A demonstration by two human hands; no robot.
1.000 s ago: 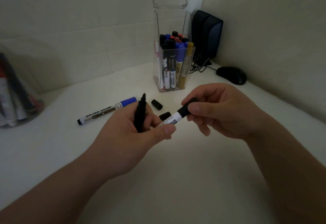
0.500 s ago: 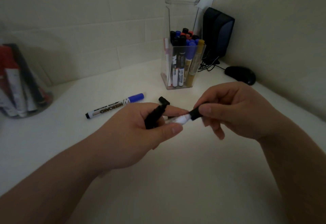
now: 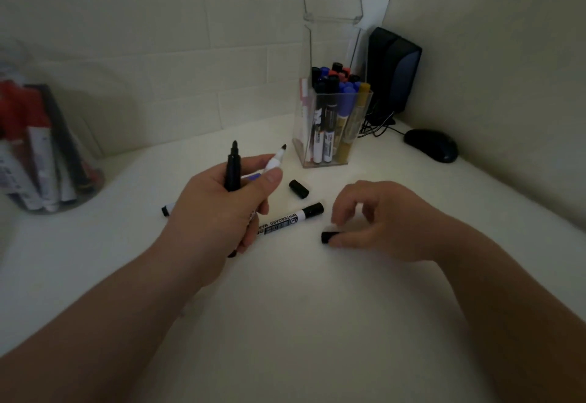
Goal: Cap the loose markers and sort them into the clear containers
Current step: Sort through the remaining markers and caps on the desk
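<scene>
Right hand [image 3: 377,221] on the table [image 3: 317,323], fingers pinching a black cap [image 3: 328,237]. Capped marker [image 3: 291,218] lies just beyond. Left hand [image 3: 222,209] grips two uncapped markers (one black [image 3: 233,168], one white [image 3: 275,160]). Second cap [image 3: 298,188] loose. Square container [image 3: 333,126] behind, full.

Capped whiteboard marker [image 3: 290,219] lies on the desk [image 3: 317,323] between left hand [image 3: 218,209] and right hand [image 3: 385,220]. One loose cap [image 3: 299,188] just behind it, another cap [image 3: 328,237] at the right fingertips. Square container [image 3: 331,123] behind them holds upright markers; speaker [image 3: 394,76] and mouse [image 3: 431,145] to its right. Round jar [image 3: 44,152] far left.
</scene>
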